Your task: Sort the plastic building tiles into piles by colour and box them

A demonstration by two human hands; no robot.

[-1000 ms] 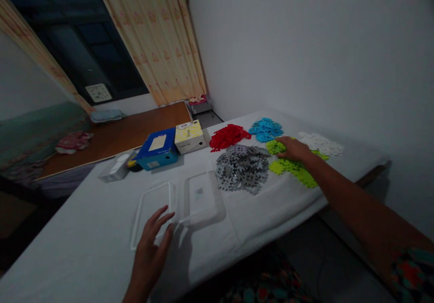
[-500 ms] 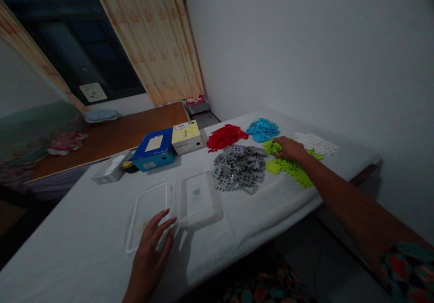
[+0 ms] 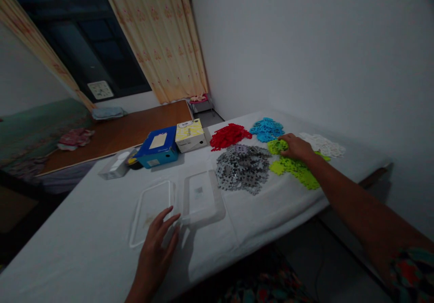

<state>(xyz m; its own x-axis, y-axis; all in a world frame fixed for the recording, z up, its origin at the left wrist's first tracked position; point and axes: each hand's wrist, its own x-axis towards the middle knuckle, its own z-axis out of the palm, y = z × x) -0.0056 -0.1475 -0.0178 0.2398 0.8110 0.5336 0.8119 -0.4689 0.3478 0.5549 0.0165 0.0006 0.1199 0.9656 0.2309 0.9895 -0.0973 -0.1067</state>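
Our right hand (image 3: 296, 146) rests curled on the green pieces (image 3: 294, 167), grip unclear, beside the grey pile (image 3: 241, 168); our left hand (image 3: 159, 244), fingers spread, touches the lid (image 3: 149, 210)

Left hand (image 3: 156, 248) lies flat, fingers spread; right hand (image 3: 296, 147) reaches far, curled.

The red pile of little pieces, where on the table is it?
In the head view the red pile lies toward the table's far side, between the yellow-and-white box to its left and the blue pile to its right, just behind the grey pile.
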